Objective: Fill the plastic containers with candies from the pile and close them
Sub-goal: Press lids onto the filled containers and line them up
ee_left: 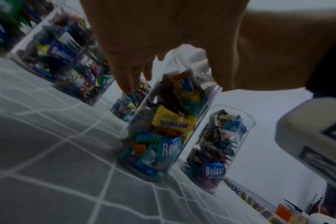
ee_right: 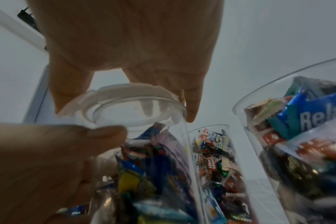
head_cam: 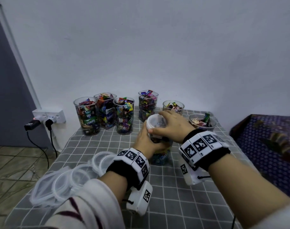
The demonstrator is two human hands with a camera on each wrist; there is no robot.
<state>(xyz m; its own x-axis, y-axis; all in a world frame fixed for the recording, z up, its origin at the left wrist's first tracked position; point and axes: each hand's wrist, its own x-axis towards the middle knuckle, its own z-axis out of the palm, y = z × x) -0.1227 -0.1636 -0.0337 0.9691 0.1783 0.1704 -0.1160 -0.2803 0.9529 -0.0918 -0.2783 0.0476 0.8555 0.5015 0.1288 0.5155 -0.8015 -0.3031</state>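
a heap of clear lids [head_cam: 71,177] is seen nearest, at the left. mid-table, a candy-filled container [ee_left: 159,128] is gripped round its wall by the left hand [head_cam: 147,139], while a white lid [head_cam: 155,121] is held on its mouth by the curled fingers of the right hand [head_cam: 172,124]. six uncovered candy containers [head_cam: 106,111] are ranged behind on the grey checked cloth [head_cam: 174,195], against a white wall [head_cam: 157,47].

Plain pale-blue painted wall [head_cam: 157,47]; dark grey door panel [head_cam: 7,96] at left; beige tiled floor [head_cam: 17,164]; white wall socket strip [head_cam: 49,115] with black plugs.
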